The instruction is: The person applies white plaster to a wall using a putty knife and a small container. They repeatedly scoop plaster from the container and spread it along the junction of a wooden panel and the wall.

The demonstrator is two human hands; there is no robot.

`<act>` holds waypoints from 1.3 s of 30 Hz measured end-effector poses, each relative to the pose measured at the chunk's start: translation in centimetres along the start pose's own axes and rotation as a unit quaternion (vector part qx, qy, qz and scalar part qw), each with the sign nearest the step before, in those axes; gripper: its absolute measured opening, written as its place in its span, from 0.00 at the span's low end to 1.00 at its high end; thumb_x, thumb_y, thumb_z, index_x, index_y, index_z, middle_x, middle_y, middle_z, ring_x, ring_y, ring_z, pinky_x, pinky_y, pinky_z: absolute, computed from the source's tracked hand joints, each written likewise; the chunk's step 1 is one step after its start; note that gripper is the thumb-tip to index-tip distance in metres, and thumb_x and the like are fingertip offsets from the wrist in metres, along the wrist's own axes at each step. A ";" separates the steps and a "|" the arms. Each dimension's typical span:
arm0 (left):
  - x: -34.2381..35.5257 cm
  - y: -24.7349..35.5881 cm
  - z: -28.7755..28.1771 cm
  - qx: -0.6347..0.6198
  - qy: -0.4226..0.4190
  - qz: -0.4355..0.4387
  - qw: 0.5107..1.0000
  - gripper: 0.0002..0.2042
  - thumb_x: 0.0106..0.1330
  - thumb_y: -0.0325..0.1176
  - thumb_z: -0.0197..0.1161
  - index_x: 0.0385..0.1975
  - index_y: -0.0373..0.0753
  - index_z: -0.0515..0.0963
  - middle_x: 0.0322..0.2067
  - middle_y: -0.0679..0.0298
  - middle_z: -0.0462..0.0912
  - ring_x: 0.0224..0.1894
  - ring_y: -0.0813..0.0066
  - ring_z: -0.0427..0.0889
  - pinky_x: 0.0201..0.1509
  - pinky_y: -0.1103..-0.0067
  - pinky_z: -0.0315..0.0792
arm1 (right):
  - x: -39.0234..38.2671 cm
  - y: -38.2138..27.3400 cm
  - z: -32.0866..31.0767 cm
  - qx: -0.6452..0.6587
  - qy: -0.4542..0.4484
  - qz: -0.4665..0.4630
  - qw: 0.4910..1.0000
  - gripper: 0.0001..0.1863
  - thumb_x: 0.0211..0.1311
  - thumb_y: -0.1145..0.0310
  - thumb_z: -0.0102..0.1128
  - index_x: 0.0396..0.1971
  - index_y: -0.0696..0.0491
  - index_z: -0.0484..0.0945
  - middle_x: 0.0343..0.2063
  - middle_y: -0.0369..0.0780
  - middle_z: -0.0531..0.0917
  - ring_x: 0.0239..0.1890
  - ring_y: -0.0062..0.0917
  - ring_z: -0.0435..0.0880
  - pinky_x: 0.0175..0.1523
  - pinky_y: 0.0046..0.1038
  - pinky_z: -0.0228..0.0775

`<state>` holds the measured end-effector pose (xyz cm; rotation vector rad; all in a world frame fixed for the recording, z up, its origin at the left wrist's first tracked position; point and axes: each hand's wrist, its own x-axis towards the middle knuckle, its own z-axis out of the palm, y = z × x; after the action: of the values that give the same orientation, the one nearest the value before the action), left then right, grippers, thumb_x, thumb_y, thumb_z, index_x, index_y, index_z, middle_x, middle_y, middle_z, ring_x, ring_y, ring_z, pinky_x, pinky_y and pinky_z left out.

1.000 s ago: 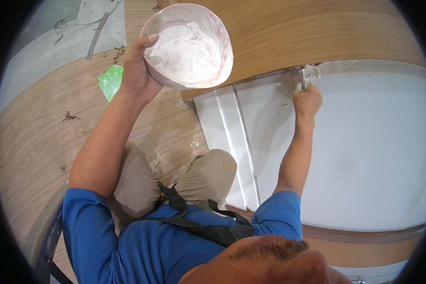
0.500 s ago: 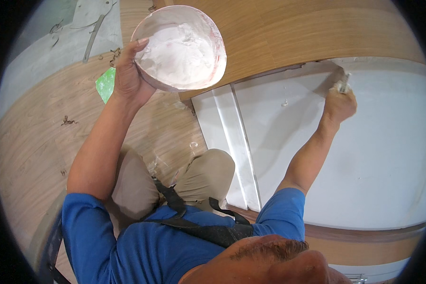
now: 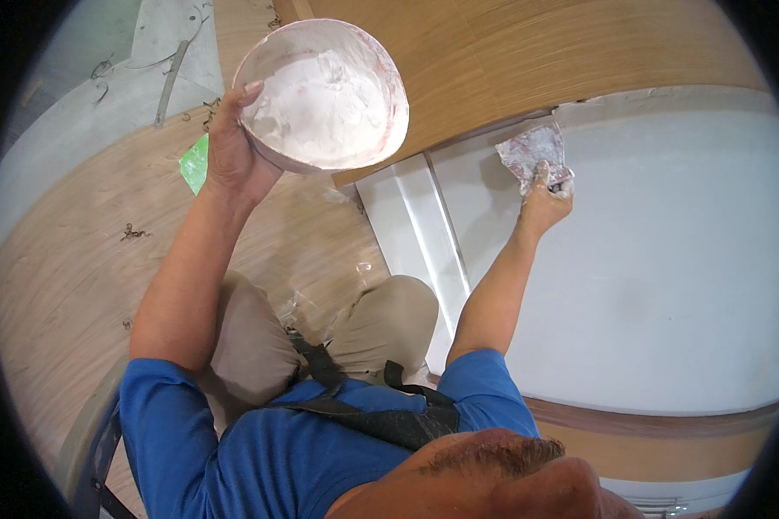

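My left hand (image 3: 236, 151) grips the rim of a round bowl (image 3: 395, 82), thumb over the edge. White, paste-like putty (image 3: 320, 108) fills much of the bowl, and pinkish smears mark its inner wall. In my right hand (image 3: 547, 204) is a flat putty scraper (image 3: 532, 151), its blade coated with white and reddish residue. Below the scraper lies a white panel (image 3: 649, 259), set against a wood-grain board (image 3: 528, 52). Whether the blade touches the panel I cannot tell. Putty also clings to the fingers of my right hand.
A narrow white ledge (image 3: 421, 233) runs along the panel's left side. On the wood-look floor (image 3: 86, 285) lie dark curled scraps (image 3: 132, 233) and a green piece (image 3: 196, 164). A grey strip (image 3: 171, 85) lies at the upper left. Part of a chair (image 3: 86, 432) shows at the lower left.
My right hand has swept left with the scraper along the wood board's edge, and the blade now shows its broad face. The bowl has shifted slightly left and down.
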<state>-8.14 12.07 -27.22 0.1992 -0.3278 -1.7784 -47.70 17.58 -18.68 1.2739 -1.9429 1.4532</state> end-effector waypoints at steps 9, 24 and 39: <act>-0.3 0.2 0.1 -0.002 0.000 -0.015 1.000 0.33 0.60 0.43 0.60 0.66 0.38 0.61 0.60 0.52 0.71 0.62 0.57 0.72 0.66 0.60 0.67 | 1.2 -0.6 2.4 0.076 0.018 0.074 0.994 0.09 0.55 0.75 0.70 0.31 0.64 0.81 0.26 0.40 0.85 0.26 0.23 0.79 0.34 0.28 0.71; -0.4 0.8 0.0 -0.026 -0.012 -0.009 1.000 0.32 0.62 0.42 0.59 0.65 0.36 0.62 0.60 0.52 0.72 0.61 0.57 0.73 0.66 0.60 0.67 | 1.8 -1.8 1.5 -0.284 -0.077 0.097 0.951 0.22 0.43 0.59 0.74 0.29 0.65 0.83 0.31 0.56 0.85 0.38 0.49 0.85 0.44 0.42 0.75; -0.8 0.4 -0.1 -0.026 -0.006 -0.028 0.999 0.32 0.61 0.42 0.61 0.63 0.34 0.64 0.58 0.52 0.74 0.60 0.58 0.74 0.66 0.62 0.68 | 2.0 -7.1 -6.1 -0.377 -0.185 -0.202 0.885 0.10 0.54 0.63 0.63 0.29 0.55 0.83 0.28 0.50 0.83 0.32 0.45 0.83 0.39 0.43 0.74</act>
<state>-7.52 12.71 -27.23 0.1618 -0.2875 -1.8417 -43.95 21.89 -11.02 1.4800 -1.9814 0.1912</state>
